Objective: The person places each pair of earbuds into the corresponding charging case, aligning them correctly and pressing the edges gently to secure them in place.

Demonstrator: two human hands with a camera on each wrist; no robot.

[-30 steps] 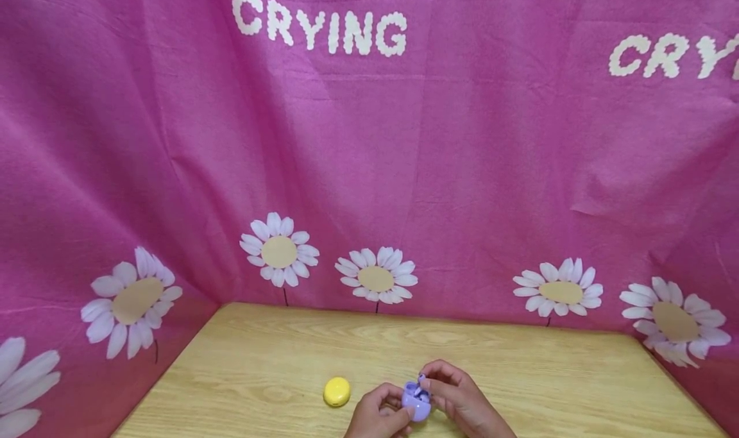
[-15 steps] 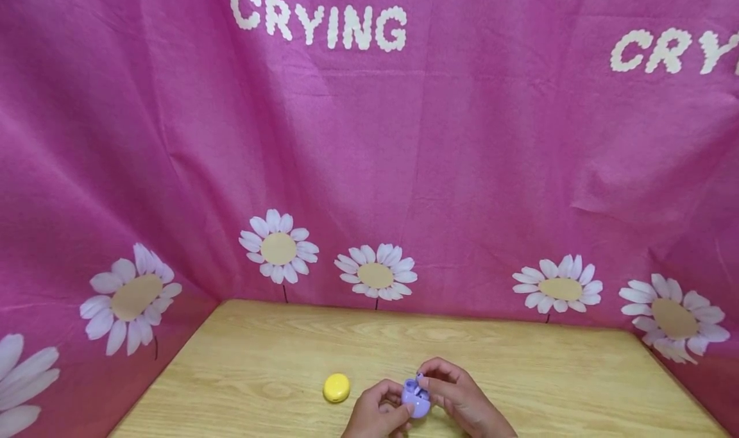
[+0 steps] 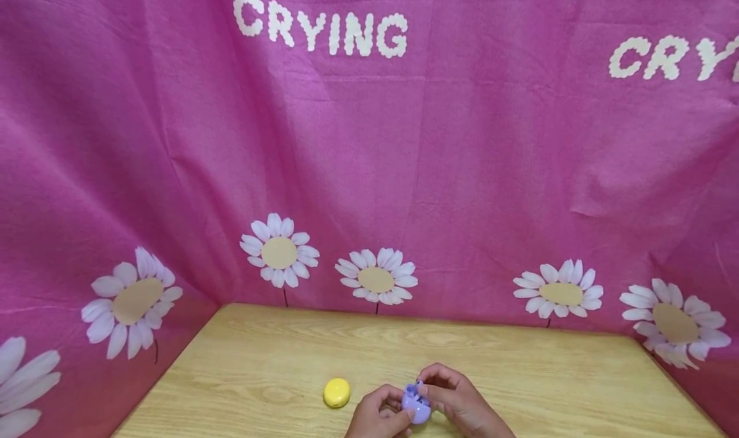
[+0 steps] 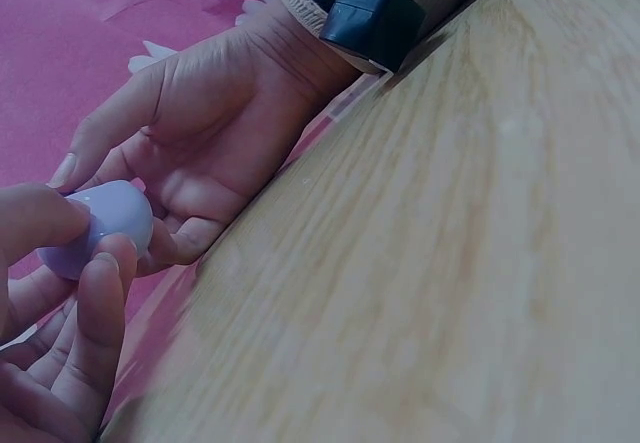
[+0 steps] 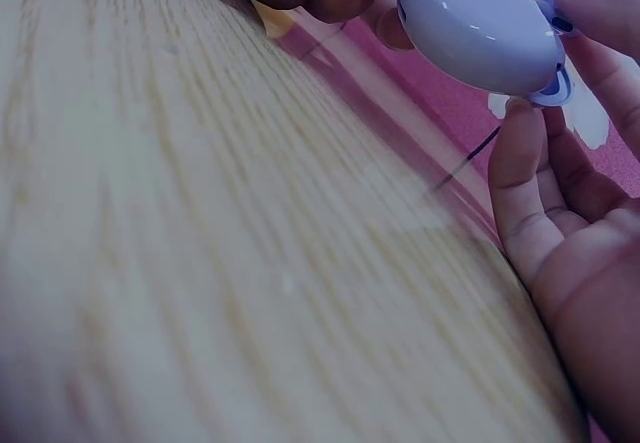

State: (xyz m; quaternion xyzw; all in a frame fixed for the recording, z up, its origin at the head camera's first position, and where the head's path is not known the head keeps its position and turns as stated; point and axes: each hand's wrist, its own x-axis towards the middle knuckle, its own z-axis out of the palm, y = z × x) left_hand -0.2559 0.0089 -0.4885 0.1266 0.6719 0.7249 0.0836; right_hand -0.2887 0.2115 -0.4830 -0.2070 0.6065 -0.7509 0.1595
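A small glossy purple earbud case (image 3: pixel 416 415) is held just above the front of the table with its lid up. My left hand (image 3: pixel 378 413) grips it from the left, thumb on its front. At the case's opening, my right hand (image 3: pixel 462 399) pinches a purple earbud (image 3: pixel 419 383) between thumb and index finger. The right wrist view shows the smooth rounded body of the case (image 5: pixel 480 28), with right-hand fingertips (image 5: pixel 518 113) at its lid side. In the left wrist view, fingers of both hands surround the case (image 4: pixel 115 213) and the earbud is hidden.
A round yellow case (image 3: pixel 337 393) lies on the wood-grain table (image 3: pixel 260 361), left of my hands. Pink cloth (image 3: pixel 473 168) with printed daisies and white letters hangs behind the table and along both sides.
My right hand and the pinched earbud have come slightly lower at the case's opening. The left hand keeps its grip, and the yellow case stays where it was.
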